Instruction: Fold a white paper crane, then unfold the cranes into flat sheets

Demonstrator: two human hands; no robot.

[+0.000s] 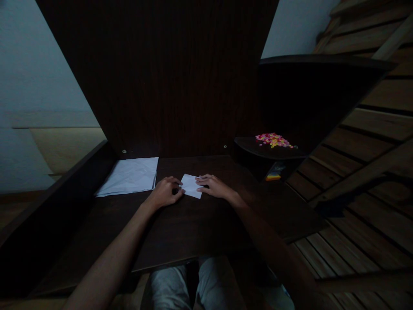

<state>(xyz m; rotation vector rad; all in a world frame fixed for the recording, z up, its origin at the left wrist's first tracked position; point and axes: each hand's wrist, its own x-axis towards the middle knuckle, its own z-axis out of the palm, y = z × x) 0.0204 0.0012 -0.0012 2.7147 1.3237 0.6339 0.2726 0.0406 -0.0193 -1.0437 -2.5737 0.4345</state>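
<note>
A small piece of white paper point(191, 187) lies at a slant on the dark desk, between my two hands. My left hand point(167, 190) is at its left edge, fingers curved, with the thumb and fingertips close together on the paper's border. From the other side my right hand point(213, 186) reaches over the right edge; its fingers are stretched out on the paper and the thumb is apart from them. To the left of my left hand is a stack of larger white sheets point(129, 176), slightly creased.
A dark wooden desk point(193, 232) has a tall back panel point(167, 77) and a raised left side point(54, 206). On a curved corner shelf point(245, 145) at right sits a heap of small pink, red and yellow pieces point(274, 140). A slatted wooden structure point(374, 163) stands beyond.
</note>
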